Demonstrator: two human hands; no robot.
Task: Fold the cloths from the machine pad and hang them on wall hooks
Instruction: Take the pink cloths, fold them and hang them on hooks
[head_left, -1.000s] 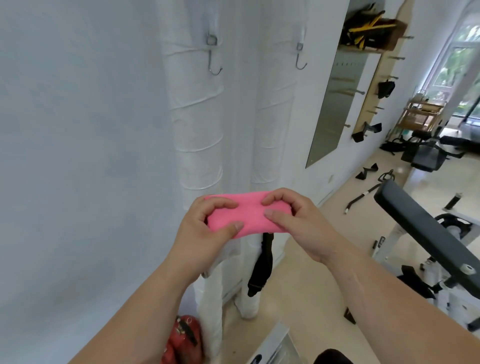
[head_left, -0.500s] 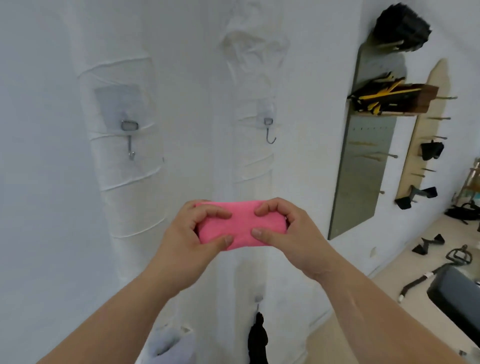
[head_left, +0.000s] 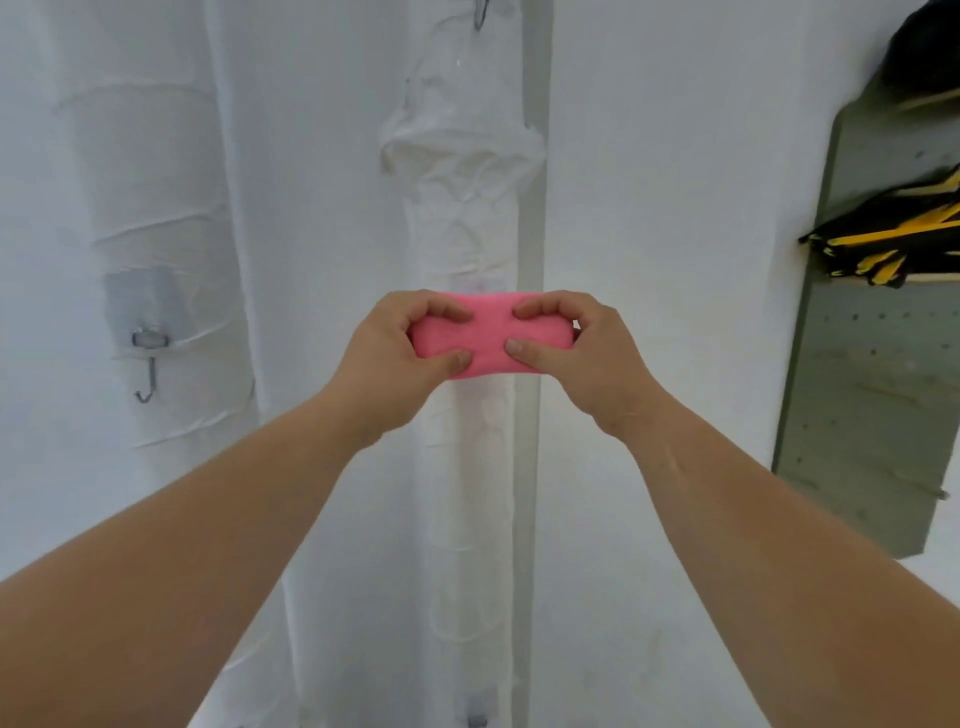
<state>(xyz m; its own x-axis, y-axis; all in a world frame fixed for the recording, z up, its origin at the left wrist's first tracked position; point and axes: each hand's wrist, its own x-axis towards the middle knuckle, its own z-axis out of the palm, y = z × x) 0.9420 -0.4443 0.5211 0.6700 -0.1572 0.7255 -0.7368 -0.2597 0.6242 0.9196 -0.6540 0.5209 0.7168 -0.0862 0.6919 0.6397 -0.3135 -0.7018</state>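
White wall (head_left: 675, 208) fills the view. Two white-wrapped columns stand against it: left column (head_left: 156, 182) and middle column (head_left: 467, 493). Grey pegboard panel (head_left: 872, 389) at far right, with black-and-yellow straps (head_left: 893, 244) on a ledge above it.

Both arms raised. Left hand (head_left: 387, 358) and right hand (head_left: 587, 353) side by side before the middle column. Each grips the folded pink cloth (head_left: 488, 338), with fingers (head_left: 444, 310) curled over its top edge and thumbs pressed below. Cloth held level in the air; contact with the column: cannot tell.

Metal hook (head_left: 148, 374) on the left column, well apart from the cloth.
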